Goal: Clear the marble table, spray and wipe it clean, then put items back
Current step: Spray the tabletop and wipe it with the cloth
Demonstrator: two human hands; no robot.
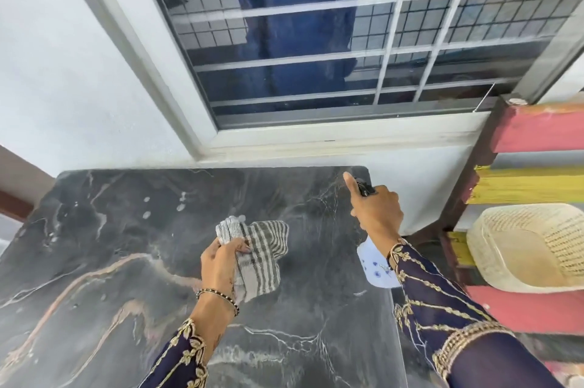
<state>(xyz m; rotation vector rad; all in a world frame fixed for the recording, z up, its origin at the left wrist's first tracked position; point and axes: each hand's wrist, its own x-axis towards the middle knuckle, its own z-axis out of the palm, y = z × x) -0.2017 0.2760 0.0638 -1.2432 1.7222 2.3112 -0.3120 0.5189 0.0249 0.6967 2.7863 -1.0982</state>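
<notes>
A dark marble table with white and pinkish veins fills the lower left. My left hand grips a grey-and-white striped cloth that rests bunched on the table's middle. My right hand holds a white spray bottle with small blue marks above the table's right side; its black nozzle points toward the far right corner, with my forefinger stretched out. A few pale droplets lie on the far part of the marble.
A white wall and a barred window stand right behind the table. To the right is a pink-and-yellow painted shelf holding a cream woven basket. The table's right edge runs just under my right forearm.
</notes>
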